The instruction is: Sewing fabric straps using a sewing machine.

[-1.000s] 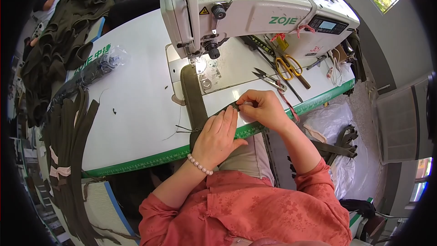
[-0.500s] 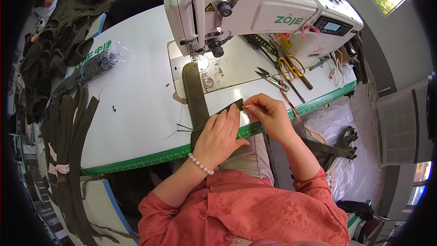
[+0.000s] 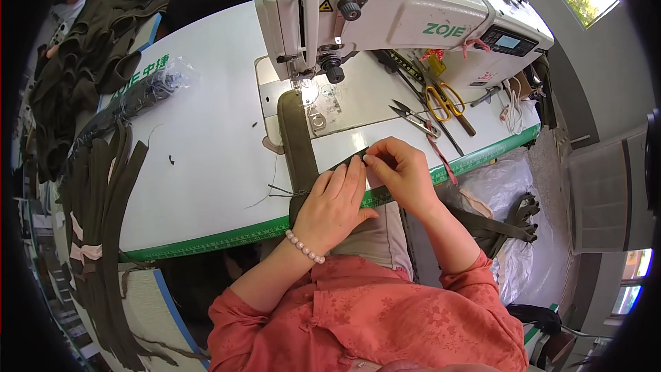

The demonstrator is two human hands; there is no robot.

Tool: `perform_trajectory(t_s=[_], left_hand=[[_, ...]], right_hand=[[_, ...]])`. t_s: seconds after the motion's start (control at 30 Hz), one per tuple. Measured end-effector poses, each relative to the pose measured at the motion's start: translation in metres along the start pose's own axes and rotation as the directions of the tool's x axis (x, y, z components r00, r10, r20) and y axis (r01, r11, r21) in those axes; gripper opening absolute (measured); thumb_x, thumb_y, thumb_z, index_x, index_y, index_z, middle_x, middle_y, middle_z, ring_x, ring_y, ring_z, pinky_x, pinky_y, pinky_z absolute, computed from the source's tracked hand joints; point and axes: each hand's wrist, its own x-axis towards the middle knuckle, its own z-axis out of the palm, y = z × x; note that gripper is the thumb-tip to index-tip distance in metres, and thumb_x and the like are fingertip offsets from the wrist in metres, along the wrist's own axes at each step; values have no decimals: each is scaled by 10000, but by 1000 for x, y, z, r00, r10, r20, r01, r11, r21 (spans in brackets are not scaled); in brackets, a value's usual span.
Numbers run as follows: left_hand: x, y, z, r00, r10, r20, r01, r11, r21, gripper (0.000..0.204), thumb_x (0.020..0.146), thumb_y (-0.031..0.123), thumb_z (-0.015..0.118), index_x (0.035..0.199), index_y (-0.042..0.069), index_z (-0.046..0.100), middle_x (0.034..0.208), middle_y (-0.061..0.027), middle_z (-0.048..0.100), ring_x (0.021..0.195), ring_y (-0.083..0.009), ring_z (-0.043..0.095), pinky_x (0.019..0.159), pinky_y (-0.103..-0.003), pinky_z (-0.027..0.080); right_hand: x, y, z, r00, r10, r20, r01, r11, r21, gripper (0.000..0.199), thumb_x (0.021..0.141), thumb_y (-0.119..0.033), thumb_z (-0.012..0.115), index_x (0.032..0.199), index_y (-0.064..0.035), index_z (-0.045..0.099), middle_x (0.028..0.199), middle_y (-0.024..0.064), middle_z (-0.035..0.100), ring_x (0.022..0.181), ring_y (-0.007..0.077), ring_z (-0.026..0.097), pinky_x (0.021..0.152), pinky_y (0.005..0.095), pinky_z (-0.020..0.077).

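Observation:
A dark olive fabric strip [image 3: 298, 141] runs from beside the sewing machine's needle down toward the table's front edge, where part of it lies under my left hand. My left hand [image 3: 332, 198] rests flat on the cloth with its fingers stretched out. Just right of those fingertips, my right hand [image 3: 401, 171] pinches the end of the dark cloth between thumb and forefinger. My palm hides how the pieces join. Loose thread ends stick out left of the left hand. The white sewing machine [image 3: 406, 17] stands over the strip's far end.
Yellow-handled scissors [image 3: 446, 101], thread snips [image 3: 416, 120] and other small tools lie right of the machine bed. A bundle of olive strips [image 3: 103, 179] hangs over the table's left side, near a plastic-wrapped dark roll [image 3: 131, 101]. A green measuring tape [image 3: 227, 242] edges the table.
My right hand has moved slightly left and its fingertips have closed in against the cloth's end beside my left fingers. The left hand stays flat; the whole view has shifted a little.

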Motion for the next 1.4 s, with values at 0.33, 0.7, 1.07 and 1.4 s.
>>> perform_trajectory(t_s=[0.33,0.7,1.07,1.4], left_hand=[[1,1,0,1000,-6,15,6,1000,6,747,720,513,629,1202,-48,520,1245,-117,503,1094,-228,471,936,-345,392],[1,0,-1,1000,4,9,-4,1000,21,731,725,511,622,1188,-47,531,1238,-116,505,1094,-226,472,933,-345,393],[0,0,-1,1000,13,12,-13,999,33,720,735,510,610,1182,-51,533,1233,-117,507,1091,-226,472,929,-343,398],[1,0,-2,1000,-13,-14,13,1000,-11,615,758,423,630,1157,-37,546,1214,-110,518,1068,-226,484,911,-340,412]], right_hand=[[1,1,1,1000,-23,-14,22,1000,-20,97,787,-52,628,854,15,612,735,121,625,610,201,595,568,293,465],[2,2,-3,998,36,46,-39,997,72,70,807,-23,610,856,26,613,724,52,619,631,86,541,581,225,444],[3,4,-2,997,70,45,-74,991,110,61,821,-18,612,860,28,608,738,19,603,659,51,516,591,203,431],[7,4,-4,999,49,-20,-48,997,64,82,813,-37,627,861,26,606,715,17,584,627,66,500,577,212,420]])
